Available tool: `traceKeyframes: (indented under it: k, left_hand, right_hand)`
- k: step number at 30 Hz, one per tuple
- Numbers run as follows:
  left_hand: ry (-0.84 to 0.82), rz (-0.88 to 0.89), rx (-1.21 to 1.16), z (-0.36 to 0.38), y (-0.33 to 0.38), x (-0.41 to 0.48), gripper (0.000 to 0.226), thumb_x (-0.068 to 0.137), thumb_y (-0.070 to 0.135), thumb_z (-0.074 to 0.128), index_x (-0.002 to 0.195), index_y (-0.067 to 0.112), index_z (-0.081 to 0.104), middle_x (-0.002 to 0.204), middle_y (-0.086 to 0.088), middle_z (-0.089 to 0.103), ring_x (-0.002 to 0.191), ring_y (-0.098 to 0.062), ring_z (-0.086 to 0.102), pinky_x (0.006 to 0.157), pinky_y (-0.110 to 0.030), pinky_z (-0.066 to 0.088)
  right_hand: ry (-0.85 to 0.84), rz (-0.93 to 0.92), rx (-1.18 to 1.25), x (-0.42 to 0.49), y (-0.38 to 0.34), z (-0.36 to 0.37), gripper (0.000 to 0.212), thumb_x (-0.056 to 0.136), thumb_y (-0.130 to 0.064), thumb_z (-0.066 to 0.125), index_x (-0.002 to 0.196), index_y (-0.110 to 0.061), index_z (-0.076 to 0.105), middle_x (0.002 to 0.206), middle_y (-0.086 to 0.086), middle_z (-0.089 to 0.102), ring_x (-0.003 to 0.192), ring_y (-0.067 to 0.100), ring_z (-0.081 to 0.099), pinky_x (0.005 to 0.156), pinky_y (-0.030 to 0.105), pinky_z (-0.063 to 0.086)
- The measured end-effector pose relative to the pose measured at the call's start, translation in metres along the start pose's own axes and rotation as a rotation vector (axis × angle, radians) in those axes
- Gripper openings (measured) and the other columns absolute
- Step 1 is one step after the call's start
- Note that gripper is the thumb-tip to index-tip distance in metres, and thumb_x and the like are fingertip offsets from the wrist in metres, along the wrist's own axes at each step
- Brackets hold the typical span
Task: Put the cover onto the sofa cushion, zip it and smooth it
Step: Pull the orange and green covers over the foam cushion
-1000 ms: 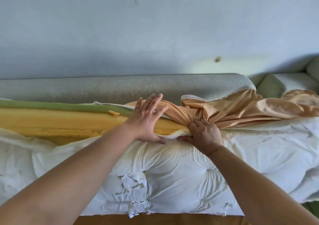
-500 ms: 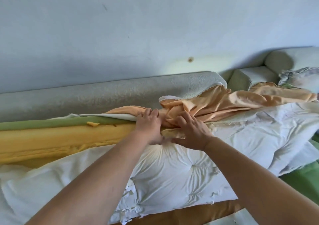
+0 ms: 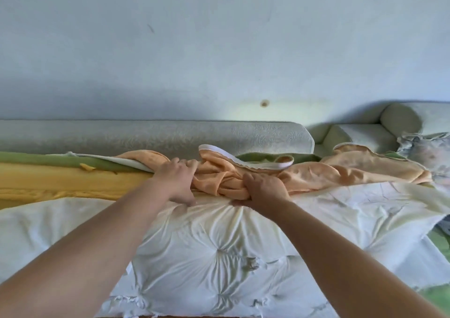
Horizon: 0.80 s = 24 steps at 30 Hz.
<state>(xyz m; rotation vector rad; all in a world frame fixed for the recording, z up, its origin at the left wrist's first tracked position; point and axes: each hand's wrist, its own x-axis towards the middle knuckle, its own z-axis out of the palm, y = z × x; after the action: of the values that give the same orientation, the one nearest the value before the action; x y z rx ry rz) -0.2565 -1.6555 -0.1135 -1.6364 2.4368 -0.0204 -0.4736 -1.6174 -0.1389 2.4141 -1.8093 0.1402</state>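
Early stage judged: the peach cover [image 3: 341,171] is gripped, bunched, by left hand [image 3: 176,181] and right hand [image 3: 264,188] at the largely uncovered white cushion [image 3: 219,244]'s far edge; zipping and smoothing not yet done.

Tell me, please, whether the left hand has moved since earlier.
Yes: the left hand shifted right, away from the foam scrap, onto the cover.

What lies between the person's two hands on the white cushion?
Bunched folds of the peach cover fill the gap between the left hand and the right hand, lying on the white cushion, as the head view shows.
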Motion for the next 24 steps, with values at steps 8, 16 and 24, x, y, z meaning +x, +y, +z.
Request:
traceKeyframes:
  k: [8, 16, 24]
  left_hand:
    - [0.025, 0.129, 0.001, -0.015, 0.105, 0.022, 0.116, 0.066, 0.055, 0.073, 0.148, 0.03, -0.006, 0.157, -0.007, 0.004, 0.143, -0.03, 0.006, 0.115, -0.049, 0.009]
    - [0.101, 0.118, 0.051, -0.006, 0.113, 0.046, 0.049, 0.072, 0.04, 0.068, 0.115, 0.022, 0.053, 0.114, -0.001, 0.06, 0.108, -0.023, 0.056, 0.084, -0.033, 0.043]
    - [-0.099, 0.23, 0.19, -0.031, 0.122, 0.065, 0.046, 0.066, 0.044, 0.074, 0.101, 0.015, 0.062, 0.105, -0.002, 0.065, 0.099, -0.021, 0.061, 0.076, -0.029, 0.045]
  right_hand:
    - [0.336, -0.127, 0.013, -0.02, 0.013, 0.027, 0.055, 0.032, -0.036, 0.089, 0.074, -0.015, 0.06, 0.062, -0.001, 0.06, 0.053, 0.018, 0.062, 0.042, 0.025, 0.047]
    - [0.252, -0.029, 0.026, -0.029, 0.082, 0.012, 0.05, 0.055, -0.061, 0.061, 0.09, -0.025, 0.064, 0.097, -0.001, 0.062, 0.092, 0.024, 0.061, 0.082, 0.04, 0.051]
    - [-0.385, 0.2, -0.001, -0.038, 0.166, -0.022, 0.095, 0.056, -0.066, 0.071, 0.137, -0.033, 0.033, 0.136, -0.008, 0.042, 0.13, 0.016, 0.034, 0.107, 0.037, 0.03]
